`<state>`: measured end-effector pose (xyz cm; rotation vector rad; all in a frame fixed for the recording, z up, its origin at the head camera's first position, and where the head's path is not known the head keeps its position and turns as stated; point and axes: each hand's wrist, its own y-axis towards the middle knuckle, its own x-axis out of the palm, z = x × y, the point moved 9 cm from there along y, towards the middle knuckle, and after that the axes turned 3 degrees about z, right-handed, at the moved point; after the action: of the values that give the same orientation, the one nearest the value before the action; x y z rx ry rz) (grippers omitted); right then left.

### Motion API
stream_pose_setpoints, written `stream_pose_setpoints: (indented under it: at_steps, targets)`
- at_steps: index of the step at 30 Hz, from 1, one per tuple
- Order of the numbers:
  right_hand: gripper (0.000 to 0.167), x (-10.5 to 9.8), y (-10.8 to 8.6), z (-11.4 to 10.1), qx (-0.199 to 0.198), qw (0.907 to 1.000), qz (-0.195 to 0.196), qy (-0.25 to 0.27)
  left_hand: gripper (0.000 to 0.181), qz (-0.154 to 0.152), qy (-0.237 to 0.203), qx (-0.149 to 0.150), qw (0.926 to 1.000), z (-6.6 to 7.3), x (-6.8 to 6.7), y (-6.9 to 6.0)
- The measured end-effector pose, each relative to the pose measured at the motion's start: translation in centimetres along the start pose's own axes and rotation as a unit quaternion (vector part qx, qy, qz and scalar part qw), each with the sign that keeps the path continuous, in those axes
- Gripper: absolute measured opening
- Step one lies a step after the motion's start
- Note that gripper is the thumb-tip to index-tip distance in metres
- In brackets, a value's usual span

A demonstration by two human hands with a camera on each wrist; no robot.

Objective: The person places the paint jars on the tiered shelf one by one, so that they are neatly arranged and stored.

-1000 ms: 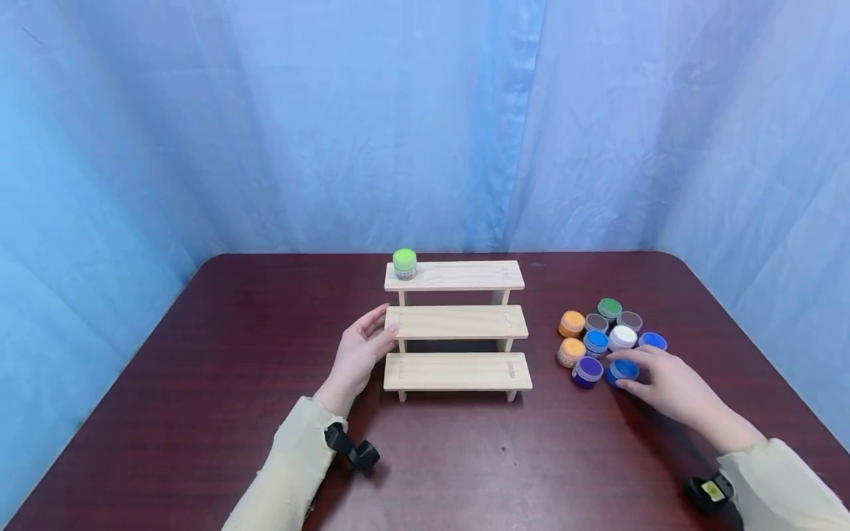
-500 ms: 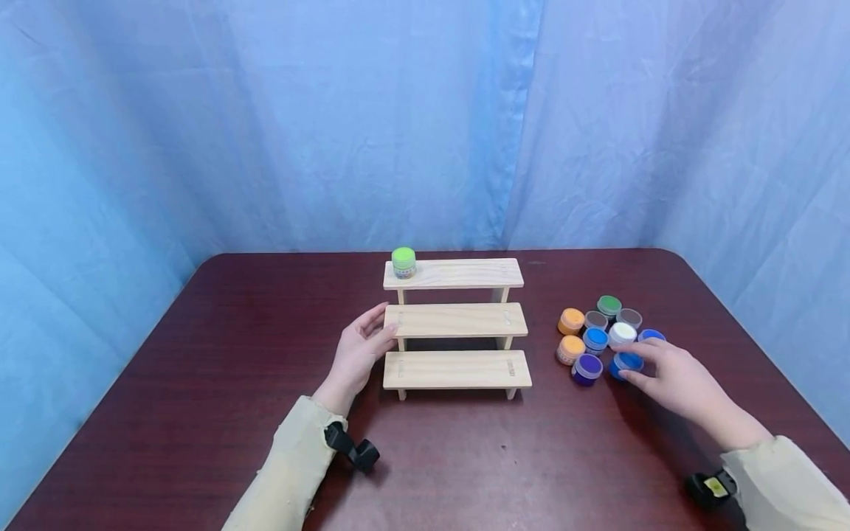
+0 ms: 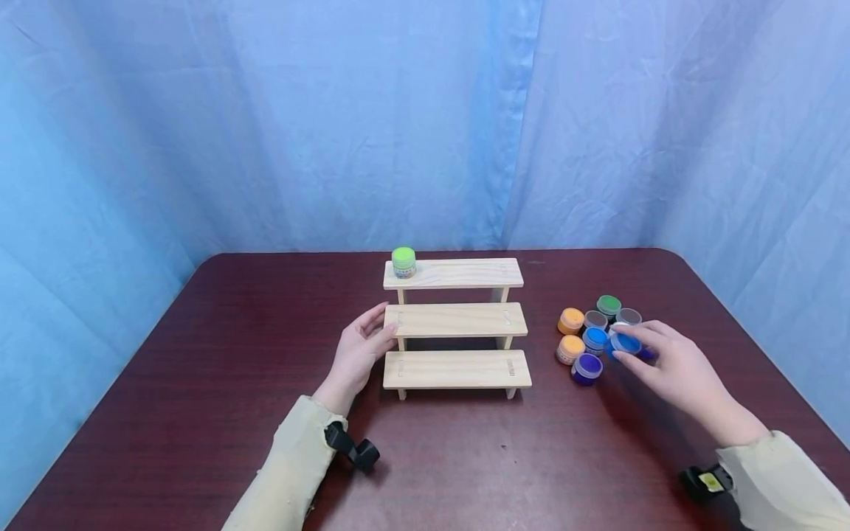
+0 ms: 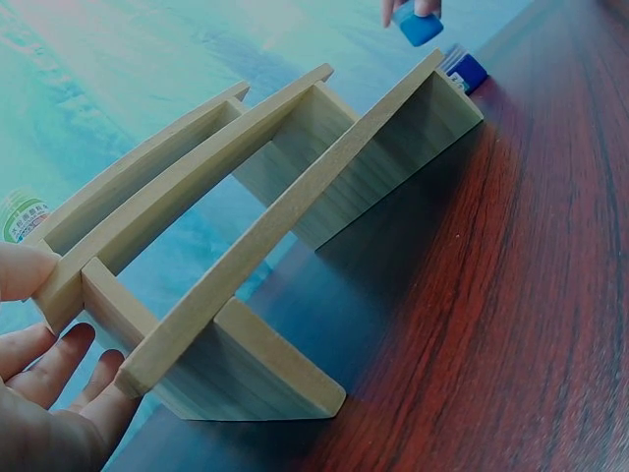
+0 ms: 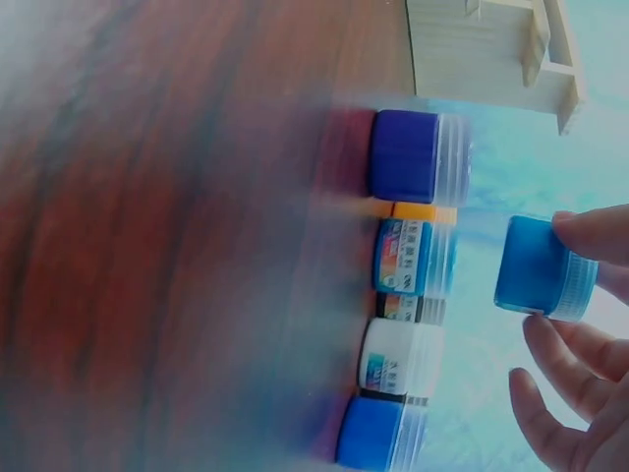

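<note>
A three-step wooden stand (image 3: 458,321) stands mid-table in the head view. My left hand (image 3: 353,357) grips the left end of its middle step, thumb above and fingers beneath, as the left wrist view confirms. On the top step's left end sits a light green paint jar (image 3: 403,263). My right hand (image 3: 684,375) pinches a blue paint jar (image 5: 531,265) by its lid between thumb and fingers, raised off the table. Below it in the right wrist view are a purple jar (image 5: 405,155), a white jar (image 5: 398,359) and another blue jar (image 5: 373,433).
Clustered on the right of the dark red table (image 3: 265,310) are more jars, among them two orange ones, the nearer orange jar (image 3: 571,349) beside the purple one, and a green jar (image 3: 608,306) at the back. A blue curtain (image 3: 372,125) hangs behind the table.
My right hand has lifted the blue jar from the table at the front of the cluster, and it now hangs partly over the white jar. The left hand stays on the stand.
</note>
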<state>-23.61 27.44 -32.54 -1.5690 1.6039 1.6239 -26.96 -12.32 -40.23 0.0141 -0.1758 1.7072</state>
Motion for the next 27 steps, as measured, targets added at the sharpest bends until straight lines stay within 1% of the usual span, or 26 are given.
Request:
stream_pose_setpoints:
  at_steps: [9,14,20,24,27]
  targets:
    - [0.041,-0.3,0.9,-1.4,-0.021,0.9989,0.039,0.016,0.053,-0.002,-0.002,0.009,1.0000,0.3,0.1,-0.1]
    - [0.040,-0.3,1.8,-2.3,-0.035,0.9971,0.059,0.034,0.053,-0.004,-0.004,0.004,1.0000,0.1,0.2,-0.1]
    - [0.041,-0.3,3.2,-3.7,-0.046,0.9954,0.074,0.039,0.053,-0.007,-0.012,0.005,0.9999,0.1,0.5,0.0]
    - [0.042,-0.3,4.0,-4.8,-0.055,0.9930,0.087,0.059,0.053,-0.004,-0.012,0.004,0.9999,0.2,0.5,0.0]
    - [0.042,-0.1,4.7,-5.5,-0.057,0.9902,0.096,0.085,0.054,-0.004,-0.011,0.001,0.9999,0.1,0.5,0.1]
